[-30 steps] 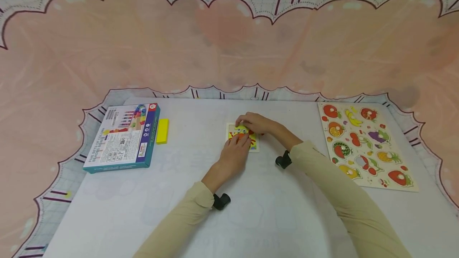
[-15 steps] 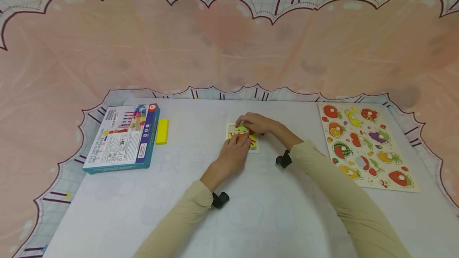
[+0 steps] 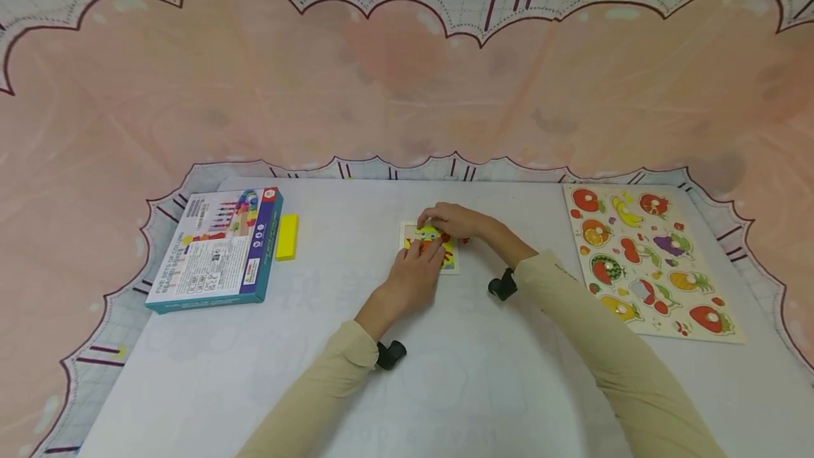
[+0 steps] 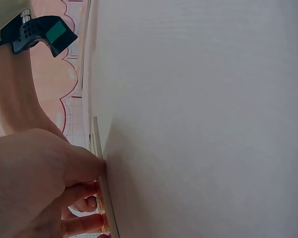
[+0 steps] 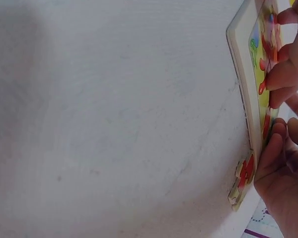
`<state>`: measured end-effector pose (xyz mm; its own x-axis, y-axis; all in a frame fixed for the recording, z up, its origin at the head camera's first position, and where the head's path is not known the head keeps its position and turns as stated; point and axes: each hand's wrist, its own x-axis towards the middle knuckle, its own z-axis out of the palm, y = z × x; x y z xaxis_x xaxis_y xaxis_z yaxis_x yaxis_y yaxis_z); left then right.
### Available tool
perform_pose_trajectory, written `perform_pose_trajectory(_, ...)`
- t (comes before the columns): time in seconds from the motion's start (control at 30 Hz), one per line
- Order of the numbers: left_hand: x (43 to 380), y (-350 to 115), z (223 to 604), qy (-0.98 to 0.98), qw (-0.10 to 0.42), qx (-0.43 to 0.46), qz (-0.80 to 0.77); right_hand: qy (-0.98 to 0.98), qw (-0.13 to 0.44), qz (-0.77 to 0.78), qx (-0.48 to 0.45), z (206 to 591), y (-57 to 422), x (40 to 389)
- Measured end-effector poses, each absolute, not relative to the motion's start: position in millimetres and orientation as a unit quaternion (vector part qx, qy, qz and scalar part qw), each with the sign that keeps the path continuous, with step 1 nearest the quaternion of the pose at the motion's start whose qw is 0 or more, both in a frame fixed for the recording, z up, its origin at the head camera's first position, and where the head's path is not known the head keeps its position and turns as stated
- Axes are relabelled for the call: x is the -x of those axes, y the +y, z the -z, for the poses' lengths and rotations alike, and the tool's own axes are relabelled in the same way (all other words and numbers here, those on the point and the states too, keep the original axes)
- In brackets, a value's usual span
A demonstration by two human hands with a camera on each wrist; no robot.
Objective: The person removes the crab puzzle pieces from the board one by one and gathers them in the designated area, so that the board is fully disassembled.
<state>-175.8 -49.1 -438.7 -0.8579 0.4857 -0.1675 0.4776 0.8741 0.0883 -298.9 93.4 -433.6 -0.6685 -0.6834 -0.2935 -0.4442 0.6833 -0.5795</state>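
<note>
A small framed jigsaw puzzle (image 3: 450,265) with a yellow and red picture lies flat on the white table. My left hand (image 3: 413,281) reaches over its near side, fingertips on the pieces; in the left wrist view the thumb (image 4: 92,166) rests at the frame's edge. Across the far right part arches my right hand (image 3: 454,218), fingers bent and fingertips low over the picture. Whether it pinches a piece I cannot tell. Just outside the frame, beside the right hand, a loose red and yellow puzzle piece (image 5: 244,177) lies on the table.
A blue and white box (image 3: 213,246) lies at the table's left, with a yellow block (image 3: 287,237) along its right side. On the right sits a fruit board (image 3: 693,288) with small knobs, partly behind the right sleeve (image 3: 610,345). The table's scalloped cloth edge (image 3: 381,172) shows behind.
Both hands stay at the puzzle in nearly the same pose. The whole head view sits slightly lower in the frame, as the camera tips up a little.
</note>
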Motion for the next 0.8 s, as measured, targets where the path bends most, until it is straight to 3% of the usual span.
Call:
perform_pose_trajectory(0.5, 172.3, -48.8, 441.4, 0.965, 0.09, -0.246, -0.014, 0.882, 0.264, 0.22, 0.323, 431.1, 90.1, 299.4)
perform_pose_trajectory(0.8, 175.5, -54.2, 442.5, 0.957, 0.061, -0.284, 0.007, 0.882, 0.25, 0.222, 0.333, 429.6, 92.2, 299.9)
